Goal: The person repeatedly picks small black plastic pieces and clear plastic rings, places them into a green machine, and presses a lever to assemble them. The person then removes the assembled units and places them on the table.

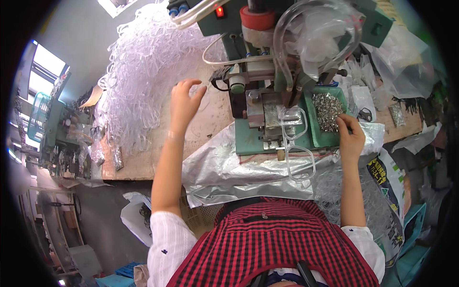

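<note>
My left hand (185, 106) is raised over the wooden table, left of a green press machine (246, 136). Its fingers are curved and its thumb stands apart, with nothing plainly held. Beside it rises a large heap of clear plastic loops (136, 71). At the right, my right hand (351, 136) reaches over the edge of a green tray (315, 138) of small shiny metal pieces (327, 112). Thumb and fingertips are pinched together there; what lies between them is too small to make out. A clear looped strap (300, 178) hangs at the front of the press.
Silvery sheeting (215, 172) covers the table's front edge. More clear loops (334, 191) lie in a printed sack at the lower right. Scissors (365, 114) and a small bag of metal pieces (397, 115) lie right of the tray. Clear tubing (282, 52) curves over the press.
</note>
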The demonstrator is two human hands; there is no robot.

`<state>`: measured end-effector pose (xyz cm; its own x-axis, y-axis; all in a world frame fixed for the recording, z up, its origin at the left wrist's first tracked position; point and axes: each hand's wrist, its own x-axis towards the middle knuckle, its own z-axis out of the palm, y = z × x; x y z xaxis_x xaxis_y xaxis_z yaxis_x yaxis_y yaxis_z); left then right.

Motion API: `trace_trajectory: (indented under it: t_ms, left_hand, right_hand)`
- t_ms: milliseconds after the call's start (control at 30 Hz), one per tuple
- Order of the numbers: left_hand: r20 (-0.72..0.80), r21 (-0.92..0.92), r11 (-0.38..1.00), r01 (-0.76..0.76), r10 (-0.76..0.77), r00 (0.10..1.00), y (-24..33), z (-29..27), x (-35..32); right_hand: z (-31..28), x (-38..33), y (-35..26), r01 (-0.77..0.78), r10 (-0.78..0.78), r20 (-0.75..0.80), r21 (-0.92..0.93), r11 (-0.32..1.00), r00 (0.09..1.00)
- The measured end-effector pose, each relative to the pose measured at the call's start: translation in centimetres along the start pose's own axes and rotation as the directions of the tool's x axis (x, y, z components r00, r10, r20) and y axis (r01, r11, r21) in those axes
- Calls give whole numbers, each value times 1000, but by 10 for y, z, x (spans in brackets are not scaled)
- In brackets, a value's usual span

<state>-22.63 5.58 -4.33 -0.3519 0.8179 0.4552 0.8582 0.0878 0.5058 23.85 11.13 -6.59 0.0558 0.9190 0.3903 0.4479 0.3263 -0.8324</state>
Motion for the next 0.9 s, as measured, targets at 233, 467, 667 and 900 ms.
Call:
trace_trajectory:
  t_ms: [233, 467, 667, 900]
  left_hand:
    - [13, 429, 856, 289, -325, 946, -76, 109, 35]
    - [139, 355, 925, -135, 91, 986, -61, 44, -63]
    - [-192, -406, 910, 83, -173, 966, 6, -19, -77]
    - [160, -813, 461, 357, -412, 897, 37, 19, -86]
  right_hand:
    - [32, 8, -21, -27, 27, 115, 2, 1000, 993]
    - [-33, -29, 16, -6, -5, -89, -119, 993, 996]
    - [-21, -18, -55, 65, -72, 171, 47, 997, 983]
    - [63, 23, -107, -54, -100, 305, 458, 887, 947]
